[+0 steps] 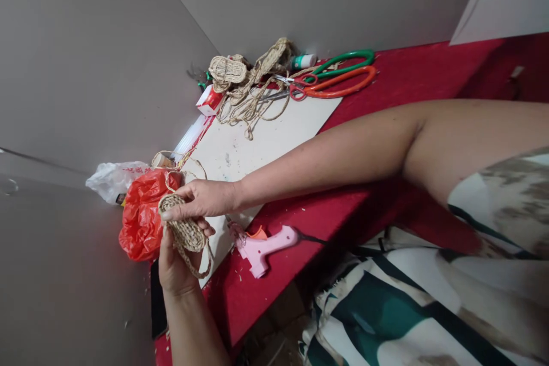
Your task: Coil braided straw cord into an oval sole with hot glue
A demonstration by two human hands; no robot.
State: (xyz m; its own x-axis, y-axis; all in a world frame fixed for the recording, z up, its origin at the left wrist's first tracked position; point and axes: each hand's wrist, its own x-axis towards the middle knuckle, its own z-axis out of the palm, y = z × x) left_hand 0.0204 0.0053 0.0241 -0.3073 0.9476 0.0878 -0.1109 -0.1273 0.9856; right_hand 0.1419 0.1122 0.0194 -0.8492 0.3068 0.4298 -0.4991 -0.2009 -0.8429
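A small oval sole of coiled straw braid (189, 234) is held between both my hands, with a loose braid tail (205, 269) hanging at its lower side. My right hand (201, 200) pinches it from above, thumb lying across its top and fingers behind its edge. From below, my left hand (175, 266) supports the edge facing away from me; some of its fingers are hidden behind the straw. A pink hot glue gun (263, 249) lies on the red table beside my hands, its nozzle over the white board (240, 154).
Against the wall sit woven straw slippers (228, 70), loose straw braid (240, 106), large orange-and-green-handled scissors (343, 83) and small red-handled scissors (302, 88). A red plastic bag (143, 211) and a clear bag (114, 177) stand just beyond my hands. A black cord trails from the glue gun.
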